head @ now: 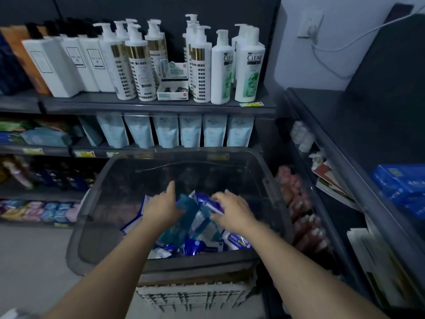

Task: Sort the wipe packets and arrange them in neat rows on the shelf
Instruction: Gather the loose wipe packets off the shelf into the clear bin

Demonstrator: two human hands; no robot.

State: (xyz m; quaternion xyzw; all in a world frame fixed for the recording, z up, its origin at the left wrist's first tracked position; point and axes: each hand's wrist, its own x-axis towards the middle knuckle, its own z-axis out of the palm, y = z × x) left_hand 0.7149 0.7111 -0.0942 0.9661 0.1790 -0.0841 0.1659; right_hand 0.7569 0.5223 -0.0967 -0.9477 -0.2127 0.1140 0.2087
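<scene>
Blue, white and teal wipe packets (pixel 197 245) lie in a loose, unsorted heap at the bottom of a clear plastic bin (pixel 99 196), at six o'clock from the middle of our view, and none of them stands in a row. Our right hand (pixel 233 211) curls over a purple-and-white packet (pixel 210 204) at the top of the heap, fingers above and thumb below, pinching it. Our left hand (pixel 161 209), at nine o'clock from the right one, touches a teal packet (pixel 187 207) with its thumb side, and its forefinger (pixel 171 188) points straight toward twelve o'clock. We cannot tell whether its other fingers clamp the packet. The two hands are near each other but apart, with the teal packet between them. The bin rests on a pale slatted crate (pixel 195 295) at six o'clock. Beyond the bin's far rim, at twelve o'clock, a row of pale blue pouches (pixel 190 132) stands upright under the top shelf (pixel 161 107). That shelf carries white pump bottles (pixel 140 65), a small open carton (pixel 172 88) and, toward one o'clock, green-and-white bottles marked CLEAR (pixel 249 70). At three o'clock a blue box (pixel 400 187) lies on a dark side unit, and a wall socket (pixel 309 24) with a white cable sits at two o'clock.
</scene>
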